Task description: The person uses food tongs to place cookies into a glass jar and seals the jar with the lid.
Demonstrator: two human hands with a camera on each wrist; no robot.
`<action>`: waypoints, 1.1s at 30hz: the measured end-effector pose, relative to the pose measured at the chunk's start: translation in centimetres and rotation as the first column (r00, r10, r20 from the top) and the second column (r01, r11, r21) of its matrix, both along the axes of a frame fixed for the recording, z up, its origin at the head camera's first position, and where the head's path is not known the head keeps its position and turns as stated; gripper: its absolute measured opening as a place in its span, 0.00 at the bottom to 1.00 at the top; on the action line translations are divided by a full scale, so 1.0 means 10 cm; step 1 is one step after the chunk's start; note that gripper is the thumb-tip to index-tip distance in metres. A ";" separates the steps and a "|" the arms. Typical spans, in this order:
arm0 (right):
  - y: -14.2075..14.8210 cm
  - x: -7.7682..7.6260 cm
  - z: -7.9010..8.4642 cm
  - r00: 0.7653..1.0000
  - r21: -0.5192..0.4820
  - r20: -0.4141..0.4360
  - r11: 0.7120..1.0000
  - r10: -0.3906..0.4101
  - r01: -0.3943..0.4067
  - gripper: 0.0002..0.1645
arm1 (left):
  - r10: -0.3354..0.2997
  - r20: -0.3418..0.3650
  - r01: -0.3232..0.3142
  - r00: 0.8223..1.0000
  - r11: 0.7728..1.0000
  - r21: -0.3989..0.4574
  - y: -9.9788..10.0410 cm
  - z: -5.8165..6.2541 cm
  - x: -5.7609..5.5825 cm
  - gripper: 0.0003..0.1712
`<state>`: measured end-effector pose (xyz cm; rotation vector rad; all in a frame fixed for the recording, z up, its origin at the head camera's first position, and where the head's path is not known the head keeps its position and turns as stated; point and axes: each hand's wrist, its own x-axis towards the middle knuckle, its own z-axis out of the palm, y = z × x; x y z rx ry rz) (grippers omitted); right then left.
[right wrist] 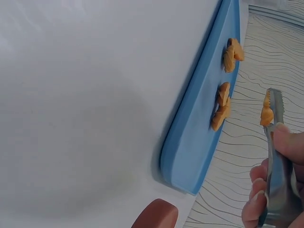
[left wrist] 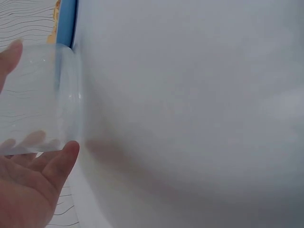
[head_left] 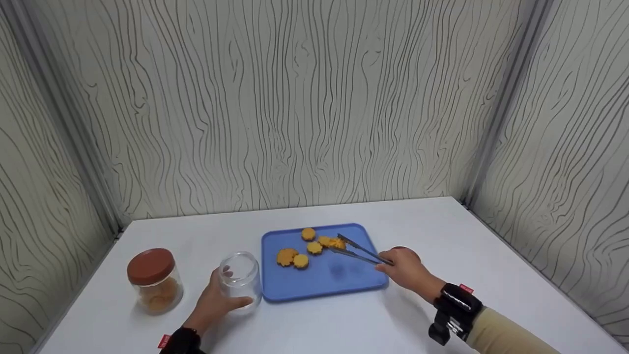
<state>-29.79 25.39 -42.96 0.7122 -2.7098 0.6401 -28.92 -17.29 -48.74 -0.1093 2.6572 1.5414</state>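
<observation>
My left hand point(head_left: 214, 300) grips a clear, lidless jar point(head_left: 241, 269) by its side, thumb in front, at the left edge of a blue tray point(head_left: 314, 285). The left wrist view shows the jar point(left wrist: 40, 90) between thumb and fingers. My right hand point(head_left: 408, 270) holds metal tongs point(head_left: 363, 258) over the tray's right part. Between the tong tips is an orange-yellow scalloped biscuit point(right wrist: 267, 114), raised above the tray in the right wrist view. Several similar biscuits point(head_left: 314, 248) lie on the tray's left and back parts.
A jar point(head_left: 159, 295) with a red-brown lid point(head_left: 151, 266) stands at the left, orange pieces inside. Another red-brown lid point(right wrist: 156, 214) lies right of the tray, partly hidden behind my right hand in the head view. Wood-patterned panels point(head_left: 295, 98) enclose the white table point(head_left: 314, 329).
</observation>
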 end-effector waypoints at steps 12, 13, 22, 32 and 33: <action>-0.16 0.03 0.16 0.986 -0.047 0.147 0.995 -0.084 0.092 0.08 | -0.004 -0.009 0.004 1.000 1.000 -0.006 0.01 0.01 0.00 0.67; -0.17 0.04 0.18 0.984 -0.050 0.155 0.994 -0.092 0.101 0.09 | -0.004 -0.012 0.004 1.000 1.000 -0.006 0.01 0.00 0.00 0.67; -0.28 0.07 0.28 0.981 -0.037 0.170 0.994 -0.091 0.099 0.11 | -0.001 -0.025 0.000 1.000 1.000 -0.028 0.01 0.01 0.02 0.65; -0.36 0.02 0.30 0.986 -0.146 0.147 0.987 0.084 -0.062 0.09 | 0.008 0.003 -0.008 1.000 1.000 -0.018 0.01 0.00 0.00 0.68; -0.38 0.02 0.30 0.985 -0.148 0.142 0.986 0.094 -0.072 0.09 | 0.008 0.001 -0.008 1.000 1.000 -0.017 0.01 0.00 0.00 0.68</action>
